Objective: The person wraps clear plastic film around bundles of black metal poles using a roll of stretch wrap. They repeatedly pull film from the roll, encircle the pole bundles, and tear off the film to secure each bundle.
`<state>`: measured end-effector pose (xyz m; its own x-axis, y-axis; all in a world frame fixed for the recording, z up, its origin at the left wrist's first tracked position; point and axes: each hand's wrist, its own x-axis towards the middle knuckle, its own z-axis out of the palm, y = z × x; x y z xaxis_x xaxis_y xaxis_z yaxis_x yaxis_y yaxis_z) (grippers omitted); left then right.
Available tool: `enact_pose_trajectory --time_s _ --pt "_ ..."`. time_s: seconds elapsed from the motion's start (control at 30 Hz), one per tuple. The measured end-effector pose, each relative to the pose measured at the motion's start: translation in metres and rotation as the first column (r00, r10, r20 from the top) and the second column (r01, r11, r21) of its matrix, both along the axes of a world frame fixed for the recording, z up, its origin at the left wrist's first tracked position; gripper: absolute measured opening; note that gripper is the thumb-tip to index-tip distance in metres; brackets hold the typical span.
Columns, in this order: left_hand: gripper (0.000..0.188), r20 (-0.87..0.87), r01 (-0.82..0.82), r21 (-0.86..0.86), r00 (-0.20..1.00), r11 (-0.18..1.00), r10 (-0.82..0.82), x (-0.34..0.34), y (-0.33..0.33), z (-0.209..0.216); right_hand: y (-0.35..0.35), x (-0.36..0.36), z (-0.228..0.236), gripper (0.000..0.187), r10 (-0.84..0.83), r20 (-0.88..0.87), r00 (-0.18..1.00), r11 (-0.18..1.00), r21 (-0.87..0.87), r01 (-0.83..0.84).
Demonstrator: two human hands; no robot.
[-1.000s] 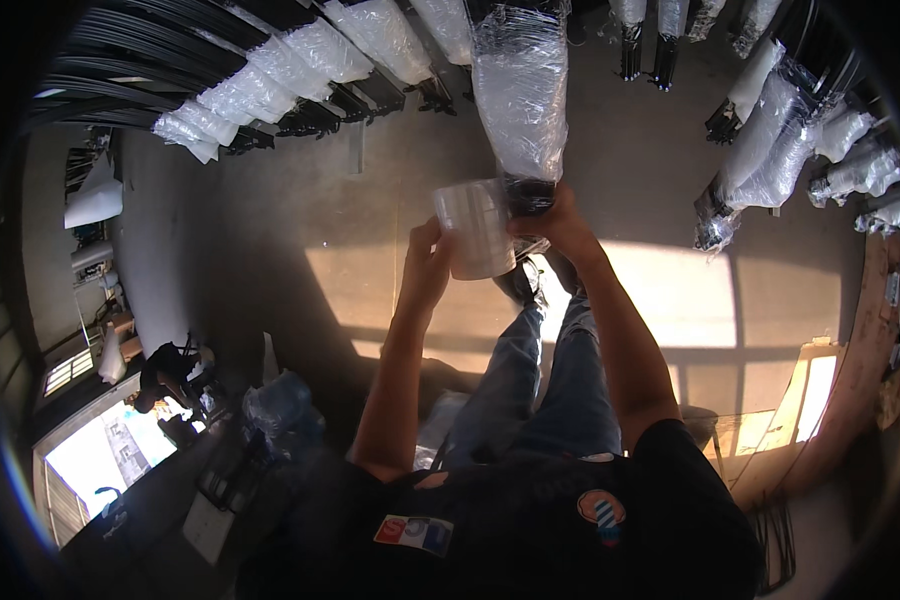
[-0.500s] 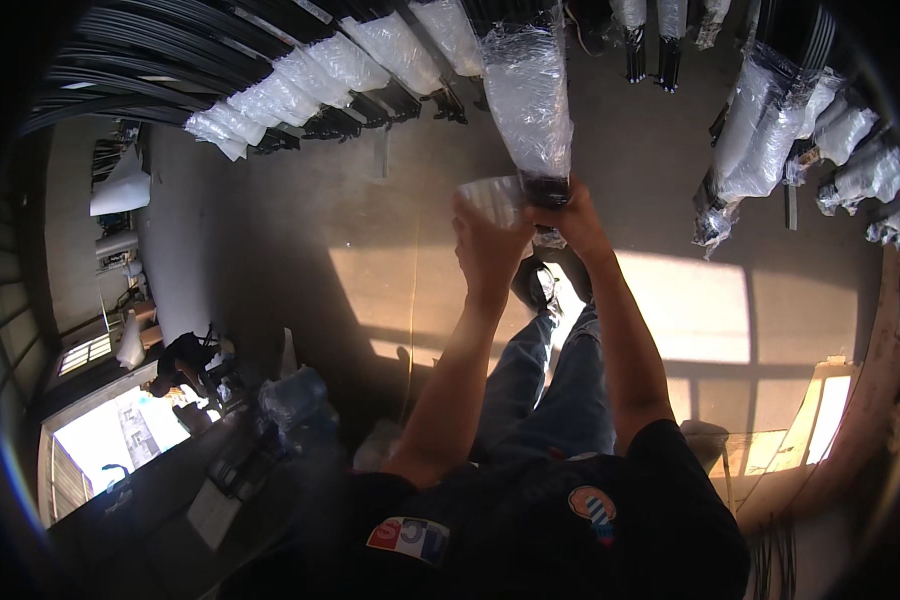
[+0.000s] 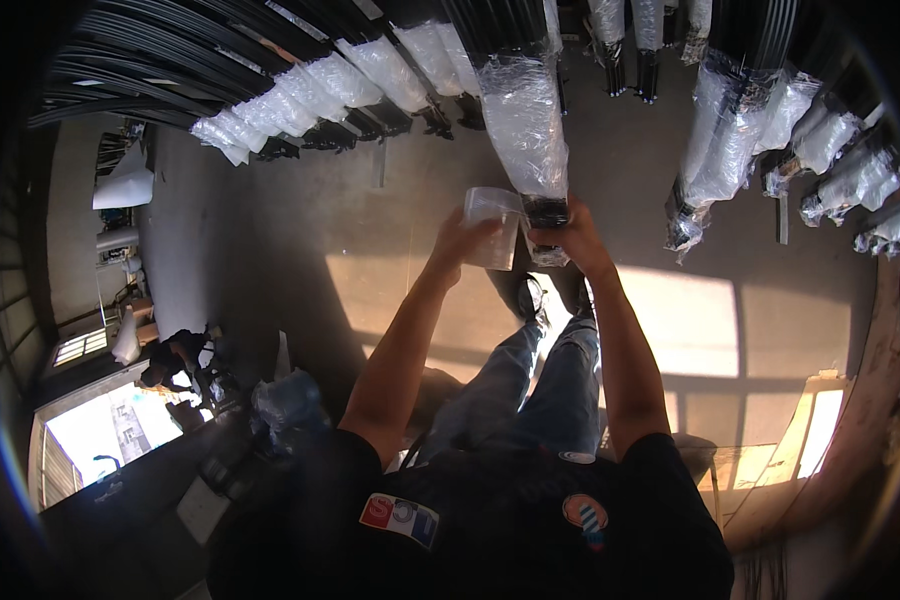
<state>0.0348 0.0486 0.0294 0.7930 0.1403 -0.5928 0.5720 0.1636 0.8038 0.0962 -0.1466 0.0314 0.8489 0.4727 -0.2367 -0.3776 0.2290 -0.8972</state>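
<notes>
— What writing shows?
— On the dark shirt (image 3: 470,565) there are two markings. One is a rectangular patch (image 3: 400,520) in red, white and blue panels, with large letters across it. The other is a round orange emblem (image 3: 585,518) with a blue-and-white striped shape inside.

— And the hands, how many and doing what?
— Two. The left hand (image 3: 457,240) grips one clear roll (image 3: 494,222), its thumb side lying across the roll's face. The right hand (image 3: 573,240) is clasped around the dark lower end of one wrapped bundle (image 3: 525,130), with crumpled film just below its fingers.

— Where exactly is the roll?
— Just left of the bundle's lower end, between the two hands, above the two shoes (image 3: 530,296). I can't tell whether roll and bundle touch.

— Count the other bundles.
— In the row at upper left (image 3: 340,80), at least six pale-wrapped ends overlap on long black lengths. In the group at upper right (image 3: 715,130), I make it six at least; the overlap hides an exact total.

— The floor (image 3: 630,200)?
— Grey-brown, with bright sunlight by the jeans (image 3: 570,375).
</notes>
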Motion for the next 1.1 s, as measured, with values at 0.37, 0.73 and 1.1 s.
enact_pose_trajectory --time_s 0.37,0.73,1.1 --pt "0.067 -0.080 -0.285 -0.758 0.933 0.586 0.351 -0.010 0.051 0.031 -0.030 0.007 -0.018 0.056 -0.197 0.353 0.915 0.850 -0.403 0.339" --pt "0.066 -0.317 -0.289 -0.643 0.943 0.709 0.097 -0.129 0.028 0.051 -0.012 0.026 -0.036 0.074 -0.127 0.233 0.964 0.948 -0.258 0.187" --pt "0.064 -0.202 -0.170 -0.697 0.979 0.696 0.036 -0.169 0.045 0.091 -0.043 0.018 0.097 0.050 0.704 0.249 0.665 0.500 -0.839 -0.215"
